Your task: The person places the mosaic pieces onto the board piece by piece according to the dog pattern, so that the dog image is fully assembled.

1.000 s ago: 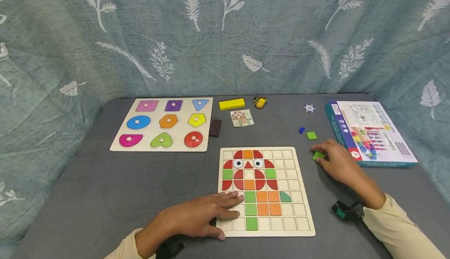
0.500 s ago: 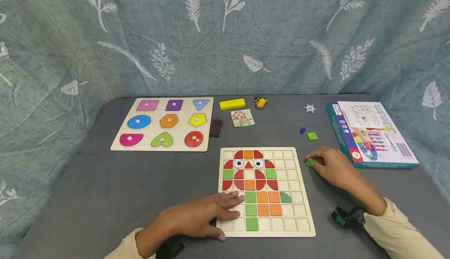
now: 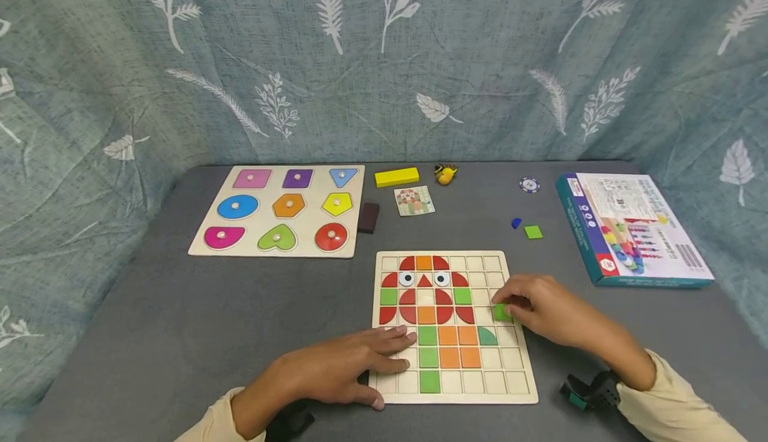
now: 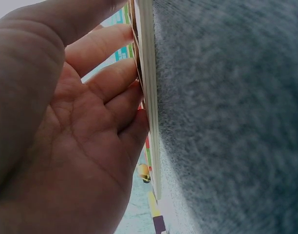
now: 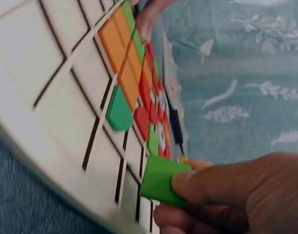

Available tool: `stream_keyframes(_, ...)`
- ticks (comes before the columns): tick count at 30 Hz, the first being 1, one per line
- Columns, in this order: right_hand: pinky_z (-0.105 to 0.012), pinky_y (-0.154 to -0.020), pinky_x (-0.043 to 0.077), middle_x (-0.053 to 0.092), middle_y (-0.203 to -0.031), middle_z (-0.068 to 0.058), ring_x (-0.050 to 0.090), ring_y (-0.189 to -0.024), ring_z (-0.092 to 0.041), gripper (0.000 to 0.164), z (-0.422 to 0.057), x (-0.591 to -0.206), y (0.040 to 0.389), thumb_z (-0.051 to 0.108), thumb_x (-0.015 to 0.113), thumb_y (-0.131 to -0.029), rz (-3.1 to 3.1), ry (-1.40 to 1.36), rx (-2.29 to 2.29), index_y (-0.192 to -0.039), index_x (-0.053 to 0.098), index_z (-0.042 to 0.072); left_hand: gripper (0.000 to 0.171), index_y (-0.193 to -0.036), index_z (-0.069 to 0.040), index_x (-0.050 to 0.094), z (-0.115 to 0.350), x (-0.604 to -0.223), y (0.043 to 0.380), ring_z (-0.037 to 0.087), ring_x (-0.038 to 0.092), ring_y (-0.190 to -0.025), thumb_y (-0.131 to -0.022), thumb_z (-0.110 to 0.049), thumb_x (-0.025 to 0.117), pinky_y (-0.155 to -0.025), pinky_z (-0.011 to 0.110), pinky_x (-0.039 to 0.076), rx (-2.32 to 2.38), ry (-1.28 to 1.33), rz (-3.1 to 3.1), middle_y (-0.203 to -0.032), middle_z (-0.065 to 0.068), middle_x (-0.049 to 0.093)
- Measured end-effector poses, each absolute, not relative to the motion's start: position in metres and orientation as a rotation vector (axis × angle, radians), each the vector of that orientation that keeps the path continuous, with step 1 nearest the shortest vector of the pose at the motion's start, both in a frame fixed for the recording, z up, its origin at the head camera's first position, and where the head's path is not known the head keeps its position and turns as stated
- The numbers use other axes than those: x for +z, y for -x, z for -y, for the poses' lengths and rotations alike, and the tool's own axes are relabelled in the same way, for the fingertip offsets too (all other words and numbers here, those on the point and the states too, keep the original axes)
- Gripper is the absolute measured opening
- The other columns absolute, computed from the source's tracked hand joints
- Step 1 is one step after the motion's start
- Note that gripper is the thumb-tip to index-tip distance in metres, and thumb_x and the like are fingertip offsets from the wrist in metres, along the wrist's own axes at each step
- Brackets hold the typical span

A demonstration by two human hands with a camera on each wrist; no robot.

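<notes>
A wooden grid board lies on the grey table, partly filled with red, orange and green tiles and two eye tiles. My right hand pinches a green square tile between thumb and fingers, over the board's right side. To its left is a dark green quarter-round tile set in a cell. My left hand rests with spread, straight fingers on the board's lower left, covering some cells. In the left wrist view its fingers lie along the board's edge.
A shape puzzle board stands back left. Behind the grid board are a yellow block, a dark brown block, a picture card and a toy bee. Rightward lie a poker chip, blue piece, loose green tile and box.
My right hand has carried the green square tile from the table beside the box leftward and nearer, over the grid board. The left hand has stayed in place.
</notes>
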State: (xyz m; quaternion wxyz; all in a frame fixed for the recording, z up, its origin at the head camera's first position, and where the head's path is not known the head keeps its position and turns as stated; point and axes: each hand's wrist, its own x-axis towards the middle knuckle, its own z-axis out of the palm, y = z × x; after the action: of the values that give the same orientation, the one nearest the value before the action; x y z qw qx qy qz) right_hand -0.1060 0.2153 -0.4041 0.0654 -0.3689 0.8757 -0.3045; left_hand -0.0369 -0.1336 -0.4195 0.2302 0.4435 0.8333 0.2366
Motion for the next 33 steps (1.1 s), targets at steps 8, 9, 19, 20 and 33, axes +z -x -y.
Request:
stream_keyframes(8,-0.024,-0.063,0.047,0.064,-0.094,0.011,0.053,-0.074,-0.006,0.022,-0.206,-0.401,0.1,0.0,0.068,-0.087,-2.457,1.124,-0.993,-0.099,0.073,0.017,0.06,-0.141,-0.014,0.052,0.134,-0.418,0.038,0.019,0.021,-0.145,-0.087,-0.028,0.074,-0.111,0.038,0.03,0.659,-1.196,-2.304,-0.156,0.0,0.03)
stream_keyframes(9,-0.024,-0.062,0.047,0.064,-0.094,0.012,0.052,-0.073,-0.006,0.021,-0.205,-0.401,0.1,0.0,0.068,-0.087,-2.439,1.13,-0.993,-0.099,0.073,0.017,0.06,-0.141,-0.014,0.052,0.134,-0.418,0.039,0.019,0.021,-0.145,-0.087,-0.027,0.074,-0.111,0.038,0.029,0.657,-1.194,-2.306,-0.156,0.0,0.03)
stream_keyframes(19,-0.023,-0.061,0.049,0.062,-0.085,0.011,0.054,-0.071,-0.004,0.014,-0.201,-0.402,0.092,0.002,0.066,-0.09,-2.182,1.123,-1.0,-0.097,0.073,0.013,0.06,-0.141,-0.015,0.053,0.133,-0.418,0.04,0.018,0.021,-0.145,-0.087,-0.027,0.075,-0.111,0.038,0.029,0.644,-1.214,-2.306,-0.156,0.0,0.03)
stream_keyframes(20,-0.023,-0.061,0.05,0.062,-0.085,0.01,0.054,-0.071,-0.004,0.014,-0.2,-0.403,0.091,0.002,0.066,-0.09,-2.178,1.12,-0.998,-0.097,0.072,0.013,0.06,-0.141,-0.015,0.053,0.133,-0.418,0.04,0.018,0.021,-0.145,-0.087,-0.027,0.074,-0.111,0.038,0.03,0.642,-1.215,-2.305,-0.156,0.0,0.03)
stream_keyframes(33,-0.023,-0.062,0.048,0.056,-0.082,0.012,0.052,-0.072,-0.003,0.017,-0.196,-0.407,0.087,-0.002,0.067,-0.086,-2.277,1.111,-0.909,-0.094,0.07,0.013,0.06,-0.141,-0.015,0.052,0.133,-0.422,0.038,0.018,0.021,-0.145,-0.087,-0.028,0.074,-0.111,0.038,0.029,0.644,-1.217,-2.298,-0.156,0.0,0.03)
